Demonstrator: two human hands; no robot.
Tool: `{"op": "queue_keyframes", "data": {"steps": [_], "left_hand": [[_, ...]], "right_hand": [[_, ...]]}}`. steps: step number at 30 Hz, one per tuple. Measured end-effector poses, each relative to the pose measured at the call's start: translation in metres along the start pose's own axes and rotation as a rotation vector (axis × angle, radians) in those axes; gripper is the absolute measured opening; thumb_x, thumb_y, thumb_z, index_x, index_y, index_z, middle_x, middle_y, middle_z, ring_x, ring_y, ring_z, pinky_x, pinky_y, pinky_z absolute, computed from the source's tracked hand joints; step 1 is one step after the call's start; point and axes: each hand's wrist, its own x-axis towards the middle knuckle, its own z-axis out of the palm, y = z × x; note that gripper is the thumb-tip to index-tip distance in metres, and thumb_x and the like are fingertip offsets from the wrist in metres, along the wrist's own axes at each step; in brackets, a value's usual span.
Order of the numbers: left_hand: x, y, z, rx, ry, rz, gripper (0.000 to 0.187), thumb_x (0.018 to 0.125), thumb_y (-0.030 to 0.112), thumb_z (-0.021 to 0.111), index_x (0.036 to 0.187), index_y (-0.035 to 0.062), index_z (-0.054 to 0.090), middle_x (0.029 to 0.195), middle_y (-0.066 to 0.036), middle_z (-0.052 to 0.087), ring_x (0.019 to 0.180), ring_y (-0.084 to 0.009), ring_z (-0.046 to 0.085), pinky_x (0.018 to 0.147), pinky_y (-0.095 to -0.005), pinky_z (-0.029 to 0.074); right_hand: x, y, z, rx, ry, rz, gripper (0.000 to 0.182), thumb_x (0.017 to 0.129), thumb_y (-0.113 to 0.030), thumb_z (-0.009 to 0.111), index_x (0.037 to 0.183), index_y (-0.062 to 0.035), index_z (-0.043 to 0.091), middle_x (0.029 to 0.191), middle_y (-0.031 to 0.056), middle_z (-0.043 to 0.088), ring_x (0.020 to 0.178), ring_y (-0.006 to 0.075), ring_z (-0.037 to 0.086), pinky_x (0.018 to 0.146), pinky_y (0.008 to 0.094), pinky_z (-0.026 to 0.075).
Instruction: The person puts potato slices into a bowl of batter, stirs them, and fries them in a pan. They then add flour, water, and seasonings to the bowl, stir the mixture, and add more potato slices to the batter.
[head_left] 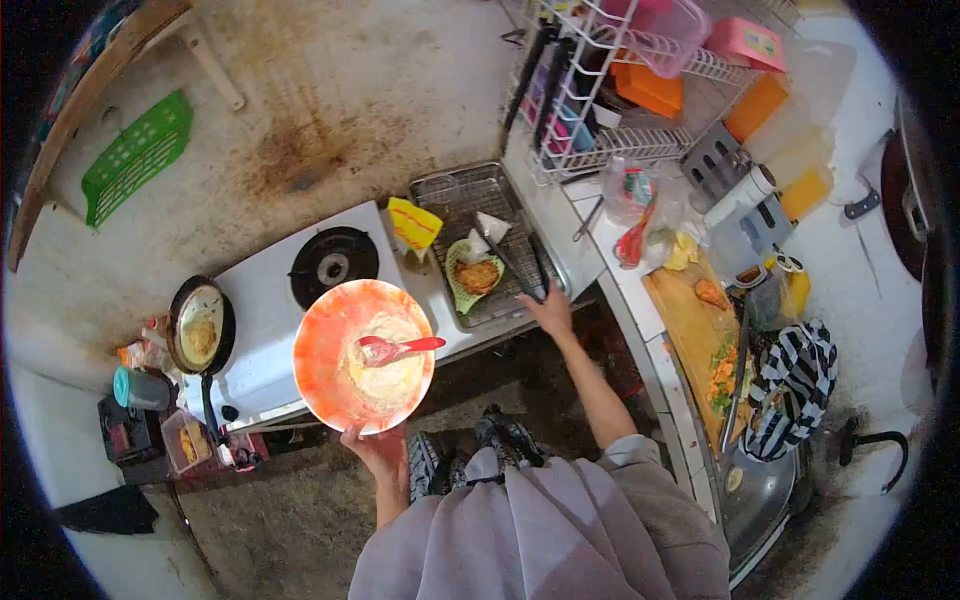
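Note:
My left hand (380, 455) grips the rim of an orange-and-white bowl (315, 345) from below, holding it beside the stove. Pale batter (385, 385) coats the inside of the bowl, and a red spoon (385, 350) rests in it. Over at the metal tray, my right hand (550, 312) has its fingers closed at the end of a long dark utensil (508, 262) that looks like tongs. Near the utensil's far end, a green slotted ladle (460, 290) lies on the tray's rack with a browned fritter (478, 276) in it.
A frying pan (232, 330) with pale food stands on the white stove (262, 270), left of a bare burner (334, 266). The wire-racked tray (440, 185) holds a yellow packet beside it. At right are a cutting board (668, 292) with chopped vegetables, a dish rack (615, 145) and a sink (760, 500).

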Motion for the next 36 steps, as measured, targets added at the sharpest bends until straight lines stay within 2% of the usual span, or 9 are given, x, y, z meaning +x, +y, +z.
{"op": "queue_keyframes", "data": {"steps": [7,14,16,18,20,23,27,30,36], "left_hand": [[-0.018,-0.038,0.035,0.155,-0.126,-0.072,0.071,0.065,0.042,0.053,0.124,0.0128,0.027,0.123,-0.007,0.035,0.111,-0.0242,0.037,0.088,-0.0404,0.037],[0.004,-0.04,0.038,0.219,-0.173,-0.11,0.073,0.065,0.045,0.052,0.125,0.0125,0.026,0.124,-0.008,0.033,0.113,-0.0258,0.035,0.091,-0.0427,0.032],[0.012,-0.037,0.036,0.227,-0.161,-0.108,0.073,0.065,0.045,0.052,0.124,0.0125,0.026,0.124,-0.008,0.033,0.113,-0.0259,0.035,0.091,-0.0427,0.033],[0.026,-0.035,0.026,0.218,-0.145,-0.063,0.072,0.065,0.045,0.052,0.124,0.012,0.026,0.124,-0.008,0.033,0.113,-0.0258,0.035,0.091,-0.0417,0.033],[0.032,-0.032,0.028,0.187,-0.166,-0.051,0.072,0.065,0.044,0.052,0.124,0.0116,0.026,0.124,-0.008,0.033,0.112,-0.0256,0.035,0.09,-0.0412,0.034],[0.04,-0.028,0.023,0.161,-0.147,0.012,0.073,0.063,0.043,0.052,0.124,0.0117,0.026,0.124,-0.007,0.034,0.113,-0.0255,0.035,0.092,-0.0409,0.032],[0.041,-0.02,0.023,0.185,-0.079,0.071,0.075,0.062,0.04,0.052,0.125,0.0099,0.025,0.124,-0.007,0.033,0.114,-0.0241,0.032,0.094,-0.0403,0.028],[0.042,-0.014,0.018,0.196,-0.059,0.044,0.076,0.061,0.04,0.053,0.125,0.0094,0.025,0.123,-0.008,0.034,0.114,-0.0245,0.033,0.094,-0.0402,0.028],[0.05,-0.011,0.018,0.206,-0.007,0.024,0.075,0.061,0.042,0.053,0.124,0.0095,0.027,0.123,-0.008,0.034,0.113,-0.0249,0.034,0.093,-0.0408,0.029]], "right_hand": [[0.013,0.022,0.036,0.011,-0.12,0.135,0.104,0.057,-0.049,0.068,0.127,0.0055,0.013,0.124,0.0284,0.028,0.109,0.0383,0.037,0.089,0.0414,0.033],[-0.001,0.032,0.046,0.185,0.043,-0.03,0.107,0.051,-0.043,0.075,0.127,0.0033,0.016,0.119,0.0244,0.029,0.112,0.0378,0.03,0.09,0.039,0.034],[-0.006,0.024,0.039,0.229,0.022,0.024,0.098,0.055,-0.041,0.073,0.125,0.0023,0.02,0.113,0.0196,0.03,0.107,0.0367,0.031,0.086,0.0397,0.035],[-0.002,0.01,0.03,-0.237,0.213,-0.037,0.078,0.066,-0.032,0.067,0.123,0.0013,0.026,0.112,0.0171,0.032,0.104,0.0344,0.033,0.082,0.0376,0.037],[0.01,-0.02,0.017,-0.251,0.327,-0.122,0.054,0.072,-0.021,0.06,0.118,-0.0036,0.037,0.107,0.0148,0.035,0.1,0.0304,0.036,0.079,0.0375,0.038],[0.057,-0.041,0.029,-0.289,0.164,-0.414,0.035,0.071,-0.011,0.057,0.105,-0.0143,0.052,0.101,0.0109,0.039,0.099,0.0265,0.039,0.077,0.0413,0.039],[0.115,-0.06,0.065,-0.59,0.072,-0.61,0.03,0.07,-0.004,0.053,0.099,-0.0136,0.056,0.107,0.0093,0.039,0.099,0.0257,0.042,0.074,0.0383,0.042],[0.14,-0.068,0.069,-0.709,-0.09,-0.545,0.023,0.071,-0.004,0.052,0.092,-0.0121,0.059,0.11,0.0097,0.04,0.1,0.0254,0.042,0.073,0.0374,0.042],[0.186,-0.061,0.056,0.053,0.184,-0.285,0.014,0.071,-0.013,0.056,0.084,-0.0081,0.057,0.082,0.0107,0.053,0.071,0.0261,0.054,0.064,0.0362,0.044]]}}
